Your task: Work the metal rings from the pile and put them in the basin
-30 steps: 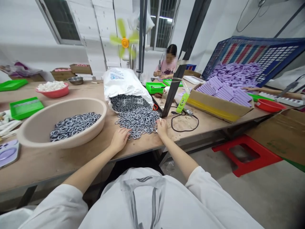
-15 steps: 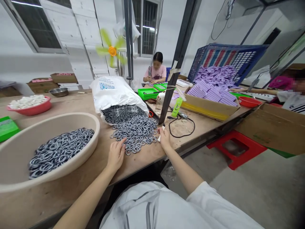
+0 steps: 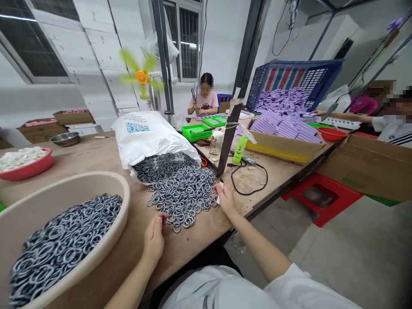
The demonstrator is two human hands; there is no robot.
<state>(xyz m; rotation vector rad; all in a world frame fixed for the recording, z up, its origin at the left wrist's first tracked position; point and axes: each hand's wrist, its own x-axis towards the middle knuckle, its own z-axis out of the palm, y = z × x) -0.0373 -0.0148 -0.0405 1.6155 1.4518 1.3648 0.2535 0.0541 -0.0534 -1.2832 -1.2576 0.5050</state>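
Observation:
Dark grey rings (image 3: 185, 193) spill in a heap from the mouth of a white sack (image 3: 144, 133) onto the wooden table. At the heap's near left edge is my left hand (image 3: 155, 238), thumb and fingertips drawn together. Something small and dark shows at those fingertips, too small to name. On the heap's right side, my right hand (image 3: 227, 199) is closed on a white flat piece (image 3: 220, 192), its fingertips beside the rings. A large beige basin (image 3: 124, 189) on the left contains many more of the same rings.
A dark metal post (image 3: 236, 94) rises just beyond my right hand. Behind it stand a green bottle (image 3: 240, 149), a black cable (image 3: 247, 193) and a carton (image 3: 283, 150) of purple pieces. A red stool (image 3: 322, 197) is right of the table. Two people sit farther off.
The view has shifted, bringing the basin and heap lower in the picture. My left hand's fingers, spread at the rings before, are now drawn together. My right hand keeps the white piece.

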